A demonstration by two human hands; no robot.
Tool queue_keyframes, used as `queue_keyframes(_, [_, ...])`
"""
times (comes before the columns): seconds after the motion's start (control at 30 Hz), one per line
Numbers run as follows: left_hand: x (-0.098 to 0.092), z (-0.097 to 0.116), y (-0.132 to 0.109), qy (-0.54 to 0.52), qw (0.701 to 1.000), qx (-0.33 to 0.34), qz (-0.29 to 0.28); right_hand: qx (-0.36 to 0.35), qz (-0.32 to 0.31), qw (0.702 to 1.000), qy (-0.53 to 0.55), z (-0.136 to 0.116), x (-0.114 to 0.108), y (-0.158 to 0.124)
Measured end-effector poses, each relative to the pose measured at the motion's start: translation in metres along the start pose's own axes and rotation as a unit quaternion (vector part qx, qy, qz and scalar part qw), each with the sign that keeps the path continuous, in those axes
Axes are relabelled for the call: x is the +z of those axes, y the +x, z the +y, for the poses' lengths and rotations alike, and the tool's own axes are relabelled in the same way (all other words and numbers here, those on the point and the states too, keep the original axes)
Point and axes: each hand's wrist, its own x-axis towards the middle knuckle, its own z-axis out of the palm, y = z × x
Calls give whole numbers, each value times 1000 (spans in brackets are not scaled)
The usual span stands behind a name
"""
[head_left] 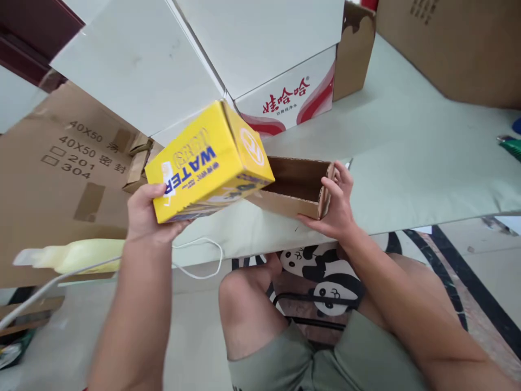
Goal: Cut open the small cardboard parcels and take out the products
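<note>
My left hand (pixel 148 214) is closed around the near end of a yellow carton (pixel 203 168) printed with "WATER" in blue. The carton is raised and tilted, its far end up and to the right. To its right is an open brown cardboard box (pixel 285 205), with its dark hollow facing up toward me. My right hand (pixel 340 201) grips this box by its right end, thumb below and fingers over the edge. One corner of the yellow carton overlaps the box's left part in view; whether they touch I cannot tell.
White boxes with red lettering (pixel 285 98) stand behind, on a pale green covered surface (pixel 407 152). A large brown carton (pixel 456 49) is at the back right. Printed cardboard (pixel 52 190) leans at left, near a yellow bottle (pixel 85 255) and a white cord (pixel 203 277).
</note>
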Motion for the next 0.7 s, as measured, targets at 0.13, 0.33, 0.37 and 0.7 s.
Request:
queue_keyframes(0.13, [-7, -58, -2, -56, 998, 12, 8, 35, 50, 993, -97, 11, 10, 3])
queue_keyframes(0.33, [-20, -172, -1, -209, 976, -57, 16, 113, 92, 973, -178, 33, 30, 16])
queue_keyframes(0.37, [-24, -184, -1, -219, 972, -85, 9, 132, 95, 969, -186, 34, 30, 19])
queue_keyframes(0.7, [-77, -185, 4, -121, 986, -115, 3, 33, 31, 998, 47, -41, 18, 8])
